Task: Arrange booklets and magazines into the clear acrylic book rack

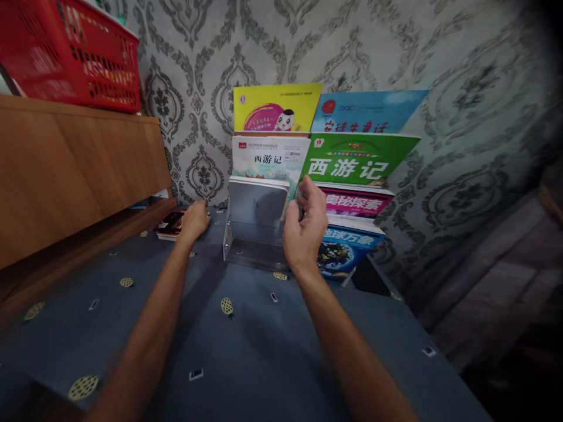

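My left hand [196, 220] is at the right end of a small stack of dark-covered books [170, 225] lying on the cloth; its fingers are mostly hidden from me, so its grip is unclear. My right hand [307, 225] is raised in front of the rack's middle, fingers curved and apart from the thumb, holding nothing visible. Left of it, a clear tiered book rack [257, 253] has a bare front tier. Behind stand a white book [270, 157] and a yellow book [277, 105]. On the right are blue [369, 111], green [360, 157], magenta [358, 203] and dark blue [341, 258] books.
A wooden cabinet [79, 170] stands at left with a red basket [101, 58] on top. Blue-grey cloth [250, 340] with pineapple prints covers the table. A dark flat object [372, 275] lies right of the rack. Patterned wallpaper [193, 117] rises close behind.
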Demonstrator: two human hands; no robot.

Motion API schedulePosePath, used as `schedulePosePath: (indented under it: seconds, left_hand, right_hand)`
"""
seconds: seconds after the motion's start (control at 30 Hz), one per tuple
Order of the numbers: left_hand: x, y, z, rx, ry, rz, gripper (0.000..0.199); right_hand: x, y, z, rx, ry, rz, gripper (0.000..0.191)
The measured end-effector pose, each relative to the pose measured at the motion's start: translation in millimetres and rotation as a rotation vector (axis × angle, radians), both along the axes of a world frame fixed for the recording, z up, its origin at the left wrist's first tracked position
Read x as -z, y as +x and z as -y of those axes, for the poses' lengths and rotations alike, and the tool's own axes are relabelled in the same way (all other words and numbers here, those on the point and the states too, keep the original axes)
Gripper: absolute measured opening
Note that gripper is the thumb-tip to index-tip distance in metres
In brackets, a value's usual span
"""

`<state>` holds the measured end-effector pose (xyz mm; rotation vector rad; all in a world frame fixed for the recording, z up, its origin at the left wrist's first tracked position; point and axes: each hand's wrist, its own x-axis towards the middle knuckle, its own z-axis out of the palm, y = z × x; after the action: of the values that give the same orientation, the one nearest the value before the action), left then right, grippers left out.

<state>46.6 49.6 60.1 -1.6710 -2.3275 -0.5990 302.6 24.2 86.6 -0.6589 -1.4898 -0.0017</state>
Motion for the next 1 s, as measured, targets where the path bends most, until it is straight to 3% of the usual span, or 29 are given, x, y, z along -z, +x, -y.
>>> schedulePosePath:
  seconds: [0.17,0.33,0.7,0.83,1.0]
  left_hand:
    - [37.9,-28.9,-3.2,-0.111,-0.132,0.015,0.047]
    - [67.2,-41.5,-7.5,-0.118,-0.254,0.021,0.061]
    - [81.3,-35.8,-4.5,-0.120,-0.187,-0.085,0.041]
    - [82.1,-38.0,1.0,-0.088,-0.195,-0.131,0.041]
    - [79.9,-45.2,17.5,-0.010,-0.232,-0.209,0.043]
  right_hand:
    - [-16.1,4.3,16.9,-0.073,0.087,-0.053,0.044]
    - [-20.8,5.4,23.6,-0.070,0.099,-0.040,0.039]
    - [-24.6,-4.9,44.4,-0.185,0.110,-0.019,0.031]
    - [-2.6,-16.0,58.3,-0.281,0.087,0.172,0.033]
    - [54.8,-17.1,77.2,-0.380,0.155,0.600,0.036]
